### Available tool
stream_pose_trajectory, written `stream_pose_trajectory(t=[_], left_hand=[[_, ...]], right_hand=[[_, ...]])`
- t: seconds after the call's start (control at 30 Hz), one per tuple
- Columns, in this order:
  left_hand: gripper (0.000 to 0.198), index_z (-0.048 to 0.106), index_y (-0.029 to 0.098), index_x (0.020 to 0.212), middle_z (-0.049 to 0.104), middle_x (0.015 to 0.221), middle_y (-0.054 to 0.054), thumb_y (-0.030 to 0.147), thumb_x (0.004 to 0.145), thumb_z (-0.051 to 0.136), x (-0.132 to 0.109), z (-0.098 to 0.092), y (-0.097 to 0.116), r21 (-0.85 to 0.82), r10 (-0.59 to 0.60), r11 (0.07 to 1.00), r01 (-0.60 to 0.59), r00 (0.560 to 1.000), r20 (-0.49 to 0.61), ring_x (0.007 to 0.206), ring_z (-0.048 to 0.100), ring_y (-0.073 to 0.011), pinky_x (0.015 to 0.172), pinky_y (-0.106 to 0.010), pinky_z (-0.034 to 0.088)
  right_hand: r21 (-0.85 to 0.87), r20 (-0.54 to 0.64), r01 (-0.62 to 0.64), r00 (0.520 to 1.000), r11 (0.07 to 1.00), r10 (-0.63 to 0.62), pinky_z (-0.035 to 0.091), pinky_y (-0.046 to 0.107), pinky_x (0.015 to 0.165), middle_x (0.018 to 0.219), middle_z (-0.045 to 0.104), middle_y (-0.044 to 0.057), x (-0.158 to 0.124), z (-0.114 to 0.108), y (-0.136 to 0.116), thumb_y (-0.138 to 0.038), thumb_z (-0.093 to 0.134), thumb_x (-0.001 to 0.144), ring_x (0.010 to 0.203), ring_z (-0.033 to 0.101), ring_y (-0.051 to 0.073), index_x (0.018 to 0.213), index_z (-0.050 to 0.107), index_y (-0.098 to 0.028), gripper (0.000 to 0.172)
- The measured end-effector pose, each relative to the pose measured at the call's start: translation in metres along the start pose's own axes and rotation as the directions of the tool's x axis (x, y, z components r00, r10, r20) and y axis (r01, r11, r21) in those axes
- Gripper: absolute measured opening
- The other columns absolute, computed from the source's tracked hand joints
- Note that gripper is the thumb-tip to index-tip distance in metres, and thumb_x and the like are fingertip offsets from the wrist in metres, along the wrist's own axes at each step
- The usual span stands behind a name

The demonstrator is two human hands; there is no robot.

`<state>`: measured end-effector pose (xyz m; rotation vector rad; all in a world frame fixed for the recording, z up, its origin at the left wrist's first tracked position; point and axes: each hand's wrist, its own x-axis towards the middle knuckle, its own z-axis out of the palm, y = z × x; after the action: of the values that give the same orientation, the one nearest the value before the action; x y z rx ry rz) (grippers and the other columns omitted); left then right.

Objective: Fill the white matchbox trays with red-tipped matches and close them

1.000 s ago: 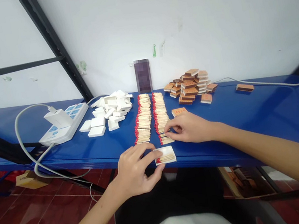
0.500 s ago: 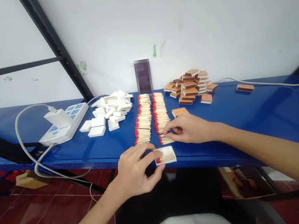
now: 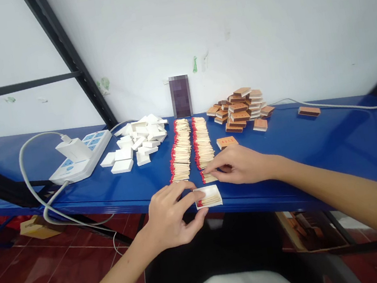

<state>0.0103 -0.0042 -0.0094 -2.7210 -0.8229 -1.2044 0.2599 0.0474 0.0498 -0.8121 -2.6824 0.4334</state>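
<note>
My left hand grips a small white matchbox tray at the blue table's front edge; red-tipped matches lie inside it. My right hand pinches a few matches at the near end of the right row of matches. A second row of matches lies just to the left. One brown matchbox sleeve rests flat behind my right hand.
A heap of white inner trays sits at the left, and a power strip with a cable beyond it. Brown sleeves are piled at the back right, one more farther right. A dark phone leans on the wall.
My right hand has slid a little toward me along the right row, fingers closing on matches at its near end. The left hand and tray have stayed put.
</note>
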Motion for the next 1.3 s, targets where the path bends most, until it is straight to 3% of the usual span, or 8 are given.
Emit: stream_pose_trajectory(t=[0.57,1.03,1.3], left_hand=[[0.019,0.070,0.022,0.101,0.071,0.102,-0.006,0.024,0.082,0.068,0.0006,0.0000,-0.0004,-0.007,0.002,1.000,-0.002,1.000,-0.003,0.087,0.070,-0.0202,0.074,-0.033,0.056],[0.019,0.069,0.021,0.101,0.071,0.103,-0.006,0.024,0.082,0.069,-0.0001,0.0001,0.0002,-0.007,0.000,1.000,0.000,1.000,-0.001,0.087,0.069,-0.0203,0.073,-0.033,0.056],[0.020,0.069,0.021,0.102,0.071,0.102,-0.006,0.024,0.083,0.068,0.0001,-0.0002,0.0001,-0.007,0.006,1.000,-0.006,1.000,-0.011,0.087,0.069,-0.0201,0.074,-0.033,0.055]], right_hand=[[-0.016,0.006,0.030,1.000,0.999,-0.030,0.034,0.024,0.059,0.070,0.070,0.001,-0.0001,-0.0006,-0.0009,-0.018,0.050,0.091,0.056,0.050,0.010,0.095,0.076,-0.017,0.026],[-0.039,0.017,0.032,0.999,0.999,-0.031,0.034,0.023,0.060,0.071,0.069,0.000,-0.0012,-0.0003,-0.0019,-0.016,0.053,0.089,0.060,0.054,0.010,0.097,0.076,-0.018,0.025],[-0.054,-0.023,-0.041,0.999,0.998,0.040,0.030,0.023,0.056,0.060,0.059,-0.003,-0.0009,-0.0002,-0.0021,-0.023,0.057,0.088,0.053,0.047,0.009,0.095,0.075,-0.019,0.020]])
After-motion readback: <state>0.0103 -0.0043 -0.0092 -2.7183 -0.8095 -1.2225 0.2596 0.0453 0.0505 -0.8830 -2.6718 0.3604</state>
